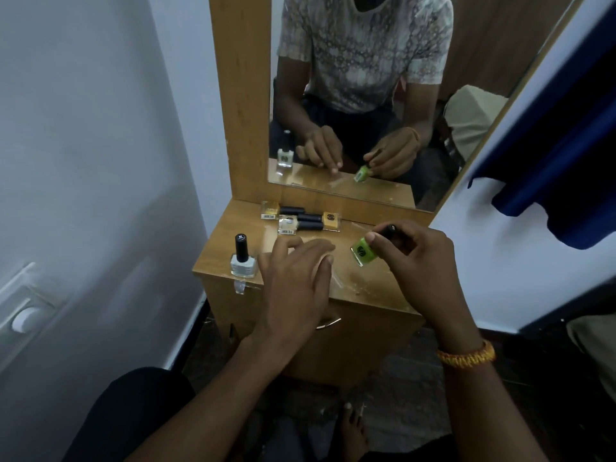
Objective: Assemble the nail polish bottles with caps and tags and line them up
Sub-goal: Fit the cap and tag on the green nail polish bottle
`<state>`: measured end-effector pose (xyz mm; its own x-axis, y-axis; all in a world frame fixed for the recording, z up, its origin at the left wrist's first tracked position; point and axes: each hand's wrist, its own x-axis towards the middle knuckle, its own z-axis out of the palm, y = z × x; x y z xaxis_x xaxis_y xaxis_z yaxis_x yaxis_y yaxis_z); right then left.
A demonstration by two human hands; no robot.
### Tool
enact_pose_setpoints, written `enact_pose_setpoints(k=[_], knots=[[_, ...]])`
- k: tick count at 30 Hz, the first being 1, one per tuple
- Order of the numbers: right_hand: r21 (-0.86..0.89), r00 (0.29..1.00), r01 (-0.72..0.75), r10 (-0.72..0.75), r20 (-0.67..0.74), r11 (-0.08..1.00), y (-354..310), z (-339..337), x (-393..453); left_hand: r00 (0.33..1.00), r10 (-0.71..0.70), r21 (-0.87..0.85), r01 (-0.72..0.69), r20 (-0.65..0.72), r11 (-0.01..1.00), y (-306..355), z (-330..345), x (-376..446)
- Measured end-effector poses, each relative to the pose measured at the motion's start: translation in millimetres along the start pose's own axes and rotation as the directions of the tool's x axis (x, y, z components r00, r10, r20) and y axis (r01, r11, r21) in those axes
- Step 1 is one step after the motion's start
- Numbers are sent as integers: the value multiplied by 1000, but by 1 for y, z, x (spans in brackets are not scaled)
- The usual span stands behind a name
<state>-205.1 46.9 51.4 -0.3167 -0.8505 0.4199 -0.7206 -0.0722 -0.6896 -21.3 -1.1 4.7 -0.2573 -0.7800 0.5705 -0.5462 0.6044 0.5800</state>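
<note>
My right hand (413, 258) grips the black cap of a green nail polish bottle (364, 251), holding it tilted above the wooden tabletop (363, 285). My left hand (296, 275) hovers flat over the table's middle with fingers spread, holding nothing. A white bottle with a black cap (242, 260) stands upright at the front left edge, a clear tag (240, 285) hanging below it. Three capped bottles lie on their sides near the mirror: a yellow one (270, 210), a pale cream one (288, 225) and an orange one (330, 221).
A mirror (366, 95) in a wooden frame rises behind the small table and reflects me and the bottles. A white wall stands at the left. A blue cloth (550, 168) hangs at the right. A drawer handle (328, 323) shows below the tabletop.
</note>
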Motion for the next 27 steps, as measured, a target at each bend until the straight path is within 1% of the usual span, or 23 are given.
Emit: enact_pose_setpoints(k=[1,3,5,6,11,12,14,16,21,25,26,27], knots=[[10,1000,4,-4,-1,1000,0,0,0,1000,-4,-39,4,-7,999,1,-1,2],[34,1000,10,-10,4,999,-3,1,0,999,5,-86,-1,46,996,4,-1,4],[73,1000,12,-13,1,997,-8,3,0,994,38,-60,-32,101,998,7,0,3],[96,1000,13,-13,-1,995,-11,3,0,993,53,-45,-48,104,998,9,1,3],[193,1000,4,-4,-1,981,-23,6,-2,996,91,-33,-91,5,995,10,5,5],[187,1000,2,-1,-8,982,-24,6,-2,995,98,-30,-98,-5,995,10,6,4],[123,1000,5,-2,-31,992,-24,7,-1,996,91,-39,-91,-7,995,10,8,3],[58,999,19,-16,-37,998,-25,6,0,997,71,-82,-69,21,994,12,10,1],[46,994,82,-85,66,996,-22,1,4,991,37,-190,-11,132,982,12,9,1],[56,968,79,-90,232,995,-12,-5,8,988,11,-158,14,154,987,7,9,3],[32,966,86,-91,243,996,-11,-5,8,989,1,-150,22,149,988,5,9,4],[4,970,95,-94,225,995,-11,-5,8,990,-10,-144,30,142,989,4,10,4]])
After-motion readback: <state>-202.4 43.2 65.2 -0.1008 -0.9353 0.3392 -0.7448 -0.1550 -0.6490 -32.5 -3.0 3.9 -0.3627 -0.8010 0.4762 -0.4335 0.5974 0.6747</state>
